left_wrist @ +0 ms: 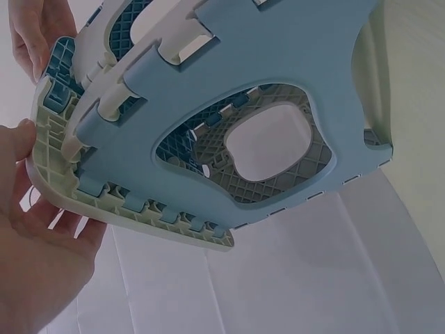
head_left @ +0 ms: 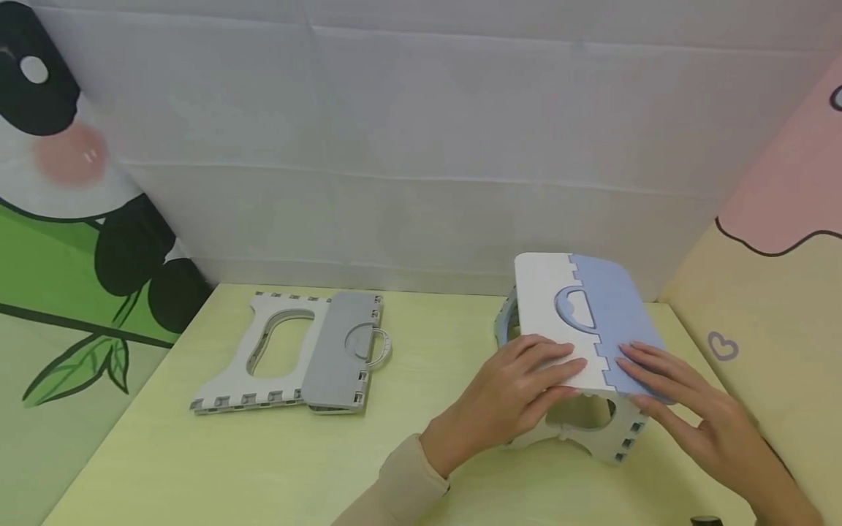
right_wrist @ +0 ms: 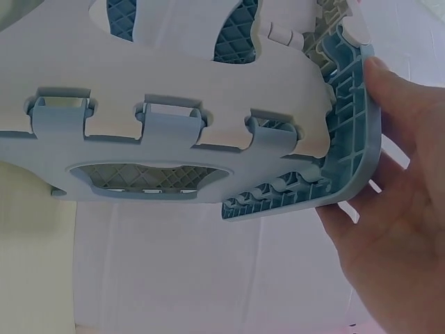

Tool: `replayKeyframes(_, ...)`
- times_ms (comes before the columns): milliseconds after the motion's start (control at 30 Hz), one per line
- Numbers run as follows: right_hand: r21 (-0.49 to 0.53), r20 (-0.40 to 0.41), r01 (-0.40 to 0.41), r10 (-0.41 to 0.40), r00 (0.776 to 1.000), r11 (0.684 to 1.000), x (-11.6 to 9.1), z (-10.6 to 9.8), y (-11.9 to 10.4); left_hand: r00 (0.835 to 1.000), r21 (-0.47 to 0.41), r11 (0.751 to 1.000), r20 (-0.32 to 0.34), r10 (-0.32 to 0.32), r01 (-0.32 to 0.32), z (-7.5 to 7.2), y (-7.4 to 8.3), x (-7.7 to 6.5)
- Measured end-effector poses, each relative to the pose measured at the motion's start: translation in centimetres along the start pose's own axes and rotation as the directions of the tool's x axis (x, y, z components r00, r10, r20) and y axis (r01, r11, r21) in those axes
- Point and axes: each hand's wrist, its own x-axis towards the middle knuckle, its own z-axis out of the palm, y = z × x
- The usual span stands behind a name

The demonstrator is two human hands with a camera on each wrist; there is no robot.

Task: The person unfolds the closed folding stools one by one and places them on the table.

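Note:
A folding step stool (head_left: 546,299) with a half white, half blue top stands unfolded on the right of the table. Its white leg panel faces me, and a crescent handle cutout shows in the top. On the white half rest the fingers of my left hand (head_left: 513,391), near the front edge. My right hand (head_left: 704,416) lays spread fingers on the blue half at the front right corner. In the left wrist view, that thumb touches the rim of the white half (left_wrist: 52,160). The right wrist view shows the other thumb at the ribbed rim of the blue half (right_wrist: 361,139).
A second folding stool (head_left: 335,351), grey and white, lies flat on the left of the yellow-green table (head_left: 263,467), its ring handle sticking out. Pale cloth (head_left: 421,146) hangs behind. Cartoon-printed panels (head_left: 776,292) flank both sides. A dark object (head_left: 707,520) shows at the bottom edge.

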Motion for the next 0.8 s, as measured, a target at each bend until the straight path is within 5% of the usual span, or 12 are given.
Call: replayKeyframes(800, -0.039, 0.016, -0.009, 0.009, 1.0, 0.999, -1.0, -0.5, 3.1, 0.999, 0.032, 0.999, 0.008, -0.033, 0.033, 1.7, -0.5, 1.4)
